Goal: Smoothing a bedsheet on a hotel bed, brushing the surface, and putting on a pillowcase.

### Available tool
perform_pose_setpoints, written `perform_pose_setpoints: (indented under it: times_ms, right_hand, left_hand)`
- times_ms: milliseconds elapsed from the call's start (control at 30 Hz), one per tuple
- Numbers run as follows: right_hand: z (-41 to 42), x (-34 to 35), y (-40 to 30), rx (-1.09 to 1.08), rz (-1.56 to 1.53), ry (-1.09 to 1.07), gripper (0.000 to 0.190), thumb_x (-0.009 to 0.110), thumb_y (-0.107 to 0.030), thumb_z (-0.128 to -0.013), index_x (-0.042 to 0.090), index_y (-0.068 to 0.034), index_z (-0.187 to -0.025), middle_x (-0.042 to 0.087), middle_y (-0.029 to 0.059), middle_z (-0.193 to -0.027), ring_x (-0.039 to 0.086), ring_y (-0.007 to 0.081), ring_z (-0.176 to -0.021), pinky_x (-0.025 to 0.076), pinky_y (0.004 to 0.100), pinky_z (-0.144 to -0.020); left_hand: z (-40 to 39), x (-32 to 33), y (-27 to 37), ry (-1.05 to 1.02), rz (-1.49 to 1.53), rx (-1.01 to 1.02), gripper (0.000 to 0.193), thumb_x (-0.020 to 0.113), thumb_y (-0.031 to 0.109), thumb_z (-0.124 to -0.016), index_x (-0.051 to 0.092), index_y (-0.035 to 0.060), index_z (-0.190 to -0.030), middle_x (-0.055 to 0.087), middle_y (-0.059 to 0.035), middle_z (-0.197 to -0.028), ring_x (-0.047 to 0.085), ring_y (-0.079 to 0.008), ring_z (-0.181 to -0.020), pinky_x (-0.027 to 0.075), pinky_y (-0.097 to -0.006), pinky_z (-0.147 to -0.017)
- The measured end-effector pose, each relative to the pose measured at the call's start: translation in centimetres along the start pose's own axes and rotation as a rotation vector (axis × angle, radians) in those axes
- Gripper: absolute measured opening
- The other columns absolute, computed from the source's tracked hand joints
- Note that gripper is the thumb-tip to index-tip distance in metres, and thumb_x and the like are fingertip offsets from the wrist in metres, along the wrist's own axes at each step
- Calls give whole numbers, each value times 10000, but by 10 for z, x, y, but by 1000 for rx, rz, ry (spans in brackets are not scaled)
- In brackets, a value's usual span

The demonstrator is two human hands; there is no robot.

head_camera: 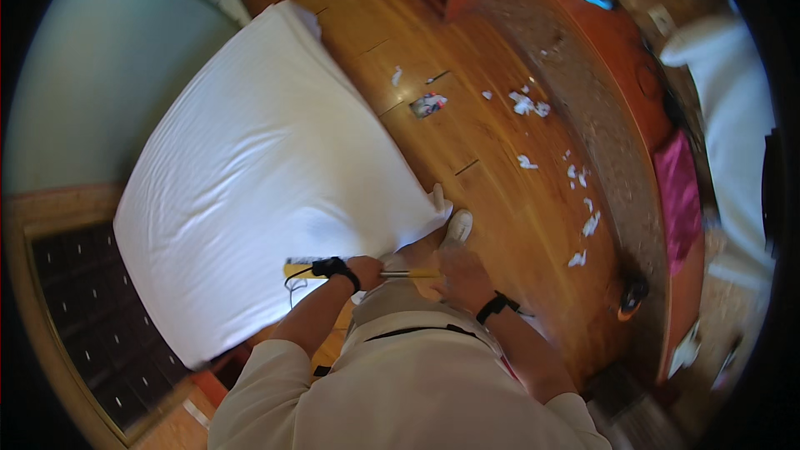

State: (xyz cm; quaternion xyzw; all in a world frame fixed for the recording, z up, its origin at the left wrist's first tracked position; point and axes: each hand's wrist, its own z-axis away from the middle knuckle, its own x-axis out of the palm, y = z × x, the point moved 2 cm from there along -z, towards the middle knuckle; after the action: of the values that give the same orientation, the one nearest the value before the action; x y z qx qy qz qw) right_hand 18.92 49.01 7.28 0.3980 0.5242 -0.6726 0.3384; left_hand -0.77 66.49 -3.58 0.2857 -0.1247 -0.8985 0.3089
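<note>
My left hand (367,272) is wrapped around a tool with a metal shaft and yellow sections (412,274). One yellow end, with a black-and-white edge, sticks out past my left wrist over the bed. My right hand (464,276), blurred, closes on the yellow grip at the other end. The tool lies level across my waist. In front and to the left, a white sheet (269,137) covers the bed, smooth in parts and creased near its middle. Its near edge hangs by my legs. Both wrists wear black straps.
White paper scraps (528,104) and a colourful packet (428,105) litter the wooden floor (500,200). Along the right runs a curved reddish wooden edge (625,81) with a pink cloth (678,200) over it. A dark panelled surface (100,325) stands at lower left, beyond the bed.
</note>
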Motion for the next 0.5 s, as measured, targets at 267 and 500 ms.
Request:
perform_pose_setpoints:
  times_ms: [267, 500]
  right_hand:
    - [-134, 10, 94, -326, -59, -625, 304, 521, -342, -918, 550, -53, -1008, 657, 147, -754, 648, 347, -687, 503, 475, -623]
    - [-297, 57, 161, -166, 69, -855, 279, 443, -257, -940, 553, -35, -1068, 663, 195, -934, 635, 373, -901, 497, 484, -759]
  left_hand:
    - [-7, -76, 63, 863, 384, -146, 519, 721, 291, -778, 556, 97, -1230, 528, -156, -1267, 491, -342, -1187, 385, -453, -1004]
    - [-54, 15, 56, 698, 928, -600, 452, 605, 288, -866, 538, 38, -1237, 571, -210, -1202, 530, -353, -1148, 432, -441, -966]
